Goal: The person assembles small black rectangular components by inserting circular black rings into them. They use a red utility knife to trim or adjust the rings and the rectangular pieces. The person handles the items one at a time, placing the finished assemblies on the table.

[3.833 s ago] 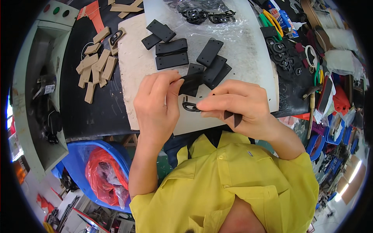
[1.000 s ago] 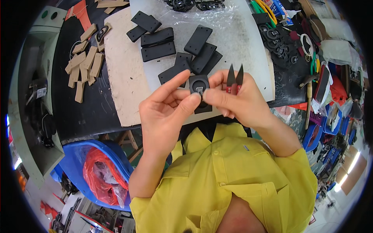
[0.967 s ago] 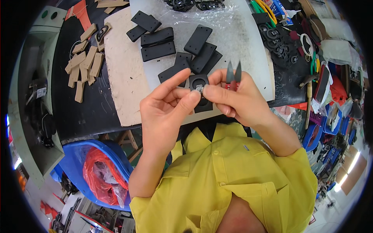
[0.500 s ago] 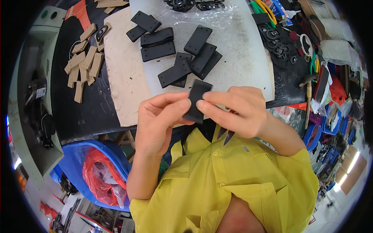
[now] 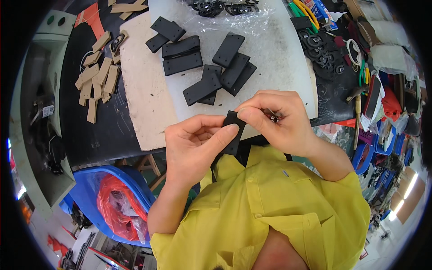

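Two hands pinch one flat black rectangular strap piece [image 5: 233, 131], just below white cutting board [image 5: 148, 99].
Left hand [image 5: 195, 146] and right hand [image 5: 279, 121] both clamped on it; best keep edges aligned, thumbs flat.

- Left hand [image 5: 193, 146] and right hand [image 5: 279, 121] pinch a black flat piece [image 5: 234, 130] together.
- More black pieces [image 5: 211, 67] lie far on the white board [image 5: 144, 99].
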`<state>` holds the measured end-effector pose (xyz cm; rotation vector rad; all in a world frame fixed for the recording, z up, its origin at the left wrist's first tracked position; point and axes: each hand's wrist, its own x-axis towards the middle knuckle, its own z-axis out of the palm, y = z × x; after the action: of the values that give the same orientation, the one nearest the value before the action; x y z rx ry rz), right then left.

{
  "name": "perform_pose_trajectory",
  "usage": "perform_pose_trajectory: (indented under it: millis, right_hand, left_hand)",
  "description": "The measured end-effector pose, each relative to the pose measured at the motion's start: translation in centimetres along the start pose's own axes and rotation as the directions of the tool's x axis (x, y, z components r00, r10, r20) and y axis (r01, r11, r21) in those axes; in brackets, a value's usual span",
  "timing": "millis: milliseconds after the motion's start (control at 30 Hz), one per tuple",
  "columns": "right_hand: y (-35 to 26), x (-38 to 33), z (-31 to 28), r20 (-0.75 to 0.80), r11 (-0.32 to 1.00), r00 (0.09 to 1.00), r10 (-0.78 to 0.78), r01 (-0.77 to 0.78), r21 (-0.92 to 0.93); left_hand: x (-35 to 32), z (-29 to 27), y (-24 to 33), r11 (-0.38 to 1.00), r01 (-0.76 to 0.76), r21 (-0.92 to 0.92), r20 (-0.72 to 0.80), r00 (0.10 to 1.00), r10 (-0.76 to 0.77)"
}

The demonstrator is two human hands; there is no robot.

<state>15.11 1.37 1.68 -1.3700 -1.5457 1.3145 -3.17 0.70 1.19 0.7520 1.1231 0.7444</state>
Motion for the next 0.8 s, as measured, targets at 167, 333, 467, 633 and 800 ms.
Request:
perform_pose_trajectory:
  millis: [167, 333, 467, 633, 800]
  right_hand:
    - [0.0, -0.1, -1.4, 0.089, 1.000, 0.996, 0.007, -0.009, 0.021]
    - [-2.1, -0.1, -1.7, 0.183, 0.978, 0.969, -0.165, 0.184, -0.097]
    - [-1.4, -0.9, -1.1, 0.077, 0.919, 0.932, -0.354, 0.362, -0.158]
    - [-1.3, -1.7, -1.0, 0.096, 0.883, 0.908, -0.408, 0.419, -0.210]
    - [-1.4, -2.4, -0.8, 0.039, 0.973, 0.976, -0.212, 0.215, -0.086]
  left_hand:
    - [-0.2, 0.3, 0.0, 0.965, 0.019, 0.263, -0.024, 1.000, -0.013]
    - [-1.1, 0.5, 0.4, 0.994, -0.054, 0.095, 0.046, 0.998, 0.050]
    - [-1.3, 1.0, 0.7, 0.981, -0.125, 0.151, 0.086, 0.990, 0.113]
    - [-1.6, 0.6, -0.1, 0.976, -0.126, 0.175, 0.140, 0.985, 0.102]
    - [-2.1, 1.3, 0.3, 0.941, -0.164, 0.296, 0.090, 0.986, 0.143]
